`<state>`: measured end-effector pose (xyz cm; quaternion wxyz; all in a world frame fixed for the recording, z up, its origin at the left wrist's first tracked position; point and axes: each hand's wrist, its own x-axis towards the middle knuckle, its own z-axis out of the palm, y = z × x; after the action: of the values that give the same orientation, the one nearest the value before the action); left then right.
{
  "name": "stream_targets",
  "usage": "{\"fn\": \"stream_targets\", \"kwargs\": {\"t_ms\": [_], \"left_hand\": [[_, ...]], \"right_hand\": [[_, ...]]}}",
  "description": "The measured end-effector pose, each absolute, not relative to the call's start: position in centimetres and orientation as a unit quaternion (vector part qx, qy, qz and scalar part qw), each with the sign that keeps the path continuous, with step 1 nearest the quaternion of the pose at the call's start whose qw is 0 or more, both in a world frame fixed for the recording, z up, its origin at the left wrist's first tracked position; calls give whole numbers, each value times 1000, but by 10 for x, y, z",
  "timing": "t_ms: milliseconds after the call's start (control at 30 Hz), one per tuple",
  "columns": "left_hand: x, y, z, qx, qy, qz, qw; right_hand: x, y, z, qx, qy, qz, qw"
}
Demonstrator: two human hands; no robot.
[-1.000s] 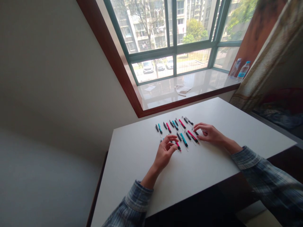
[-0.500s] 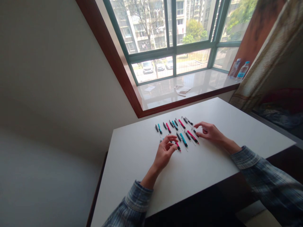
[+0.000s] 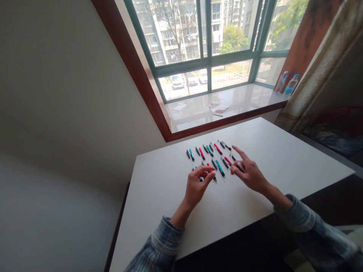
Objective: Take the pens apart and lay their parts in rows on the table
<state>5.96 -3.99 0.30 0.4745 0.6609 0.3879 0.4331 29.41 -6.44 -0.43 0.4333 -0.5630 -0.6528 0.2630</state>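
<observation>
Disassembled pens lie in two rows on the white table (image 3: 159, 196): black barrels, teal and pink barrels, thin refills and small springs. My left hand (image 3: 197, 185) hovers over the near row's left end, fingers curled and thumb and index tips slightly apart, nothing visible between them. It partly covers a pink barrel (image 3: 209, 166) and a teal barrel (image 3: 200, 179). Right of it lies another teal barrel (image 3: 220, 168). My right hand (image 3: 251, 174) is over the near row's right end, index stretched out, partly hiding a pink barrel (image 3: 228, 161). Beside its fingers lies a black barrel (image 3: 233, 158).
Behind the table is a window sill (image 3: 193, 115) with a crumpled wrapper (image 3: 219, 109) on it. Two plastic bottles, one with a blue label (image 3: 289, 87), stand at its right end beside a curtain (image 3: 320, 68). A wall (image 3: 70, 113) rises on the left.
My right hand has moved nearer and slightly left, its index finger now stretched out over the near row. My left hand has shifted slightly, its thumb and index tips closer together.
</observation>
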Motion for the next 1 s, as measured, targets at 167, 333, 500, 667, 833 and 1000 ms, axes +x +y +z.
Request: {"fn": "stream_targets", "kwargs": {"t_ms": [167, 333, 500, 667, 833, 1000], "left_hand": [[63, -42, 4, 700, 341, 406, 478], [65, -43, 8, 707, 328, 386, 494], [64, -45, 12, 723, 306, 357, 506], [64, -45, 10, 693, 304, 362, 545], [61, -41, 9, 605, 362, 432, 563], [61, -40, 10, 592, 371, 429, 572]], "right_hand": [[245, -97, -7, -478, -681, 394, 390], [237, -98, -9, -458, -677, 418, 397], [240, -95, -9, -473, -680, 394, 399], [240, -96, -5, -478, -671, 400, 401], [252, -93, -4, -468, -587, 428, 503], [262, -90, -4, -466, -499, 421, 597]]}}
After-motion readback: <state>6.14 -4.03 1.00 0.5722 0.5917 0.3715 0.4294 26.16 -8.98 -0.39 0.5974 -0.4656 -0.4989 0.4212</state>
